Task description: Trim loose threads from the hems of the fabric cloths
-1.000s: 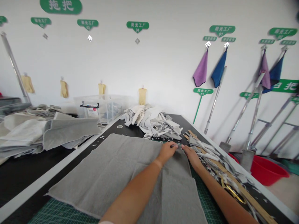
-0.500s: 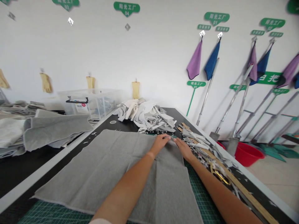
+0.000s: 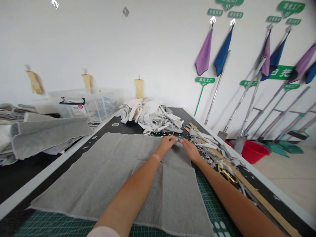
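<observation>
A large sheet of grey towelling cloth (image 3: 98, 171) lies flat on a green cutting mat (image 3: 56, 223), and both my hands rest at its far edge. My left hand (image 3: 166, 144) has its fingertips on the cloth, nearly meeting those of my right hand (image 3: 190, 150). A small dark sliver shows at the left fingertips, too small to name. Beyond the hands sits a heap of pale cloth offcuts (image 3: 150, 116). To the right lie scattered scraps (image 3: 203, 140), a long wooden ruler (image 3: 256, 194) and gold-handled scissors (image 3: 225, 173).
The black table's edge (image 3: 61, 168) runs along the left, with folded grey cloth (image 3: 49, 133) beyond it. A clear plastic storage box (image 3: 96, 107) stands behind. Mops (image 3: 247, 95) lean on the wall at right, above a red basin (image 3: 254, 152).
My view has swung right and the table sits higher in the frame. Both hands stay at the cloth's far edge, their fingertips slightly closer together.
</observation>
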The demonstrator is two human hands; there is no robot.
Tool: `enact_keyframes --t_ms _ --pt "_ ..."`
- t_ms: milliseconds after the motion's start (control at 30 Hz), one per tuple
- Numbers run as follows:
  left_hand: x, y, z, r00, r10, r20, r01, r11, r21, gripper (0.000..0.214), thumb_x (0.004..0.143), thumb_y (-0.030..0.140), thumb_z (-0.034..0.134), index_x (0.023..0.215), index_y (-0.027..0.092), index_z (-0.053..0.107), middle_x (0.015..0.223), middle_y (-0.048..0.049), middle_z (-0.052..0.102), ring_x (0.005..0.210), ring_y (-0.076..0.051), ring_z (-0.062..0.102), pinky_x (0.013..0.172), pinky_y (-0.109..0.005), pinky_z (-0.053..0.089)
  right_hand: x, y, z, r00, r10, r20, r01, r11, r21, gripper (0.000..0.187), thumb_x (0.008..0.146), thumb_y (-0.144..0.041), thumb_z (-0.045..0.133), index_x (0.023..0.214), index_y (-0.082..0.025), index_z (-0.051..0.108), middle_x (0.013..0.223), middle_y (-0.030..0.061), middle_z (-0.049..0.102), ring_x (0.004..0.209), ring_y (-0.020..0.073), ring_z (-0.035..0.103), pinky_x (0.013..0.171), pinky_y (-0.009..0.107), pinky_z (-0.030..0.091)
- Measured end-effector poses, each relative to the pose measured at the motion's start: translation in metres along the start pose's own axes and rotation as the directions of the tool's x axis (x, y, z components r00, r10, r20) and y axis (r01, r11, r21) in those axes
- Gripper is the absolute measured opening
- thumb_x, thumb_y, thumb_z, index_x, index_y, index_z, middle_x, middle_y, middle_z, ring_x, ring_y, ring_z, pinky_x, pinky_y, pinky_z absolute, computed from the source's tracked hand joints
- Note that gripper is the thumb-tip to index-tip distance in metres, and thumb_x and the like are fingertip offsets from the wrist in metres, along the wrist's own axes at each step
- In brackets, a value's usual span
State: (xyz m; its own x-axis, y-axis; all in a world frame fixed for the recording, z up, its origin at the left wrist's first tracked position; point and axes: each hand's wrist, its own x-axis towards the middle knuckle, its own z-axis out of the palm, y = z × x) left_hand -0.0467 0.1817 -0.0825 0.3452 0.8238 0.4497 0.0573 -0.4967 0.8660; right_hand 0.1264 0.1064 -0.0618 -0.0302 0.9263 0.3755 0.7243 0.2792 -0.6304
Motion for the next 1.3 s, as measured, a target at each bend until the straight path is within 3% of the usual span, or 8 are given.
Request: enact_keyframes --t_ms 333,700,1000,1300 --pt "-0.0006 0.0036 0.0004 1.000 -0.007 0.022 0.007 1.000 -0.013 0.036 0.084 0.045 0.062 0.094 0.014 0.076 0.096 -0.0062 0.075 0.091 -0.019 0.064 0.086 -0.027 0.048 0.0018 0.0022 0.0011 0.999 -0.038 0.004 0.038 0.999 0.007 0.044 0.100 -0.060 0.030 0.081 -0.025 0.049 0.080 0.0015 0.061 0.078 0.0204 0.060 0.076 0.032 0.045" --pt "0.0002 0.0038 -0.0004 0.999 -0.043 0.032 0.046 0.996 -0.076 0.036 0.084 0.046 0.060 0.091 0.014 0.076 0.090 -0.0055 0.074 0.087 -0.019 0.063 0.084 -0.027 0.047 0.0018 0.0021 0.0029 1.000 -0.011 -0.019 0.011 1.000 0.009 0.045 0.100 -0.059 0.032 0.086 -0.024 0.058 0.087 0.0046 0.067 0.086 0.0225 0.063 0.080 0.033 0.047" --pt "0.0020 -0.0018 0.0005 0.999 -0.010 0.052 0.012 0.999 -0.033 0.034 0.084 0.044 0.061 0.091 0.015 0.076 0.093 -0.0055 0.073 0.090 -0.018 0.063 0.084 -0.026 0.047 0.0005 -0.0017 0.0012 0.997 -0.072 -0.016 0.072 0.997 0.021 0.041 0.101 -0.055 0.031 0.080 -0.025 0.049 0.078 0.0015 0.060 0.077 0.0198 0.060 0.075 0.031 0.047" --pt "-0.0003 0.0005 -0.0009 0.997 -0.029 0.067 0.034 0.997 -0.072 0.042 0.082 0.050 0.063 0.095 0.013 0.078 0.095 -0.0068 0.075 0.089 -0.020 0.065 0.085 -0.028 0.048 0.0008 -0.0005 0.0011 0.998 -0.056 0.005 0.056 0.998 0.025 0.043 0.101 -0.057 0.031 0.081 -0.024 0.051 0.081 0.0026 0.062 0.078 0.0207 0.059 0.075 0.032 0.046"
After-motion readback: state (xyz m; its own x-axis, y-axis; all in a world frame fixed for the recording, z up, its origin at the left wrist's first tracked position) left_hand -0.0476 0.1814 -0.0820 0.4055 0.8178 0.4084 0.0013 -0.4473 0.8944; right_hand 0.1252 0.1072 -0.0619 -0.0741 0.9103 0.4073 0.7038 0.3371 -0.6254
